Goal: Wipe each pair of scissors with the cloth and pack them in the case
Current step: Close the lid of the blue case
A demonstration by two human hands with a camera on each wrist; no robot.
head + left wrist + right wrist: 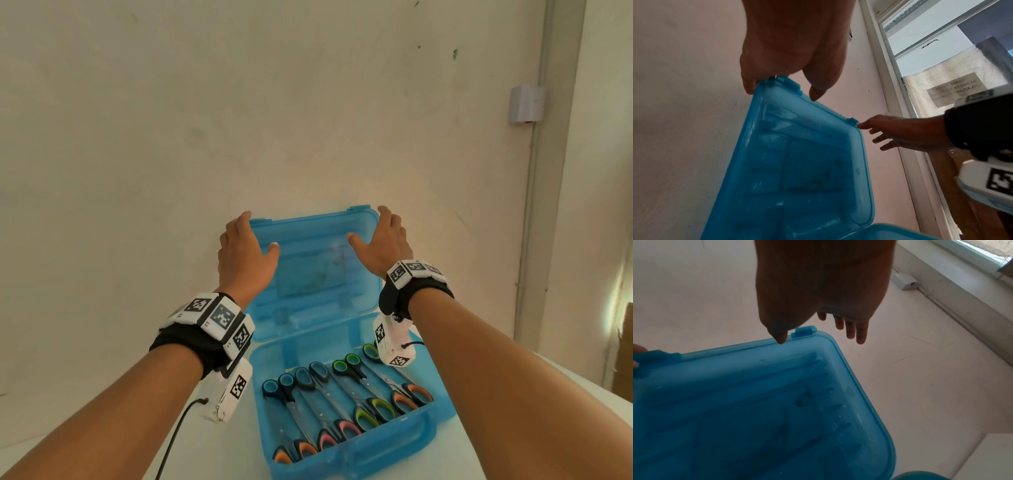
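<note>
at the far edge of the tabletop [513,394], against the wall, the blue case [404,442] stands open with its lid [318,260] upright. scissors [342,404] lie side by side in the tray, alternating head to tail; handles in blue, green, orange and pink show. i count about six or seven pairs; the right wrist camera hides the far right end of the row. no cloth is visible in any view.

step in hand, by my reading: wiping and packing look finished, and closing the case is what is under way or about to start.

left hand [245,253]: fingers curled over the lid's top left corner by its latch tab, thumb on the lid's inner face. the left wrist view shows fingers behind the rim and thumb in front, so it grips the corner.

right hand [385,241]: at the lid's top right corner, fingers relaxed and nearly straight. the right wrist view shows the thumb tip at the rim beside the right latch tab, with the four fingers past the edge and clear of the plastic. it does not grip; it touches at most.

next move calls for: swing the lid evenly toward the near edge on its hinge, both corners together, check that no handle stands proud of the tray, then press both latch tabs home.
</note>
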